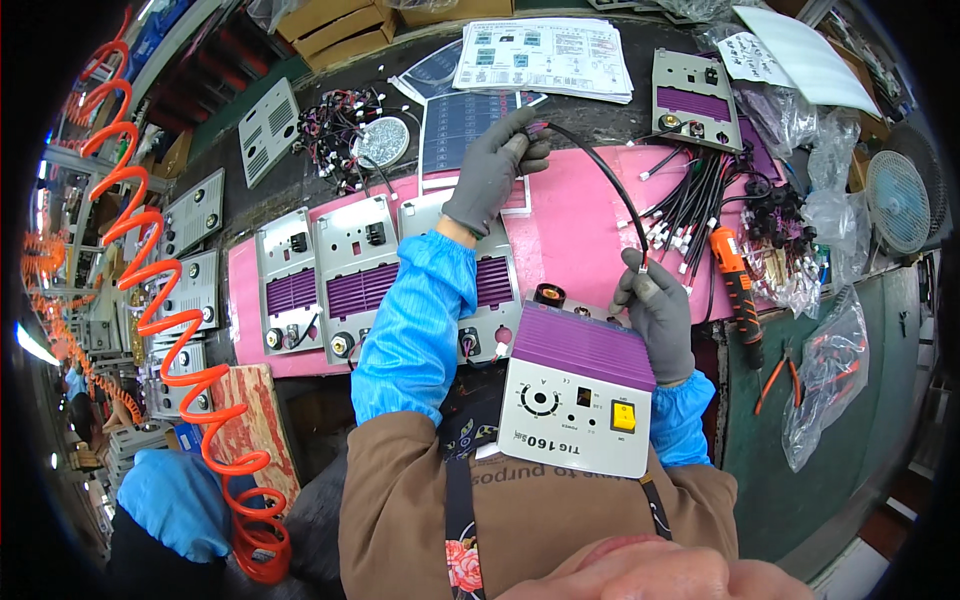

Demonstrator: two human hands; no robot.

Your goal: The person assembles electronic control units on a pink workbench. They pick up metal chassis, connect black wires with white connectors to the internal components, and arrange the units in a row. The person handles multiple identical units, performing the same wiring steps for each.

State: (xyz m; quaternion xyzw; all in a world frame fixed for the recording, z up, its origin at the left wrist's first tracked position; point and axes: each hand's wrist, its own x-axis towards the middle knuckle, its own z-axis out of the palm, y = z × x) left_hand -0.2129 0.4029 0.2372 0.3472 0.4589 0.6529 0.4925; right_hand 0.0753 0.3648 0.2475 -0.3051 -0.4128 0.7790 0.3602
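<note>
A black cable [612, 178] arches between my two grey-gloved hands. My left hand [488, 178], raised over the bench, pinches the end with a purplish tip. Lower and to the right, my right hand [661, 322] is closed around the other end, where a small white connector shows at the fingers. Close to my body a front panel [560, 440] stands tilted, beside my right hand. It has a purple louvred grille, a round dial marking and a yellow rocker switch. A black round socket [549, 294] sticks up at its far edge.
Similar panels [345, 255] stand in a row on the pink mat [570, 225]. Right of them lie black cables [685, 205], an orange power screwdriver [732, 275] and pliers [778, 380]. A wire pile [345, 130] and papers [545, 55] lie farther back. An orange coiled hose [165, 325] hangs left.
</note>
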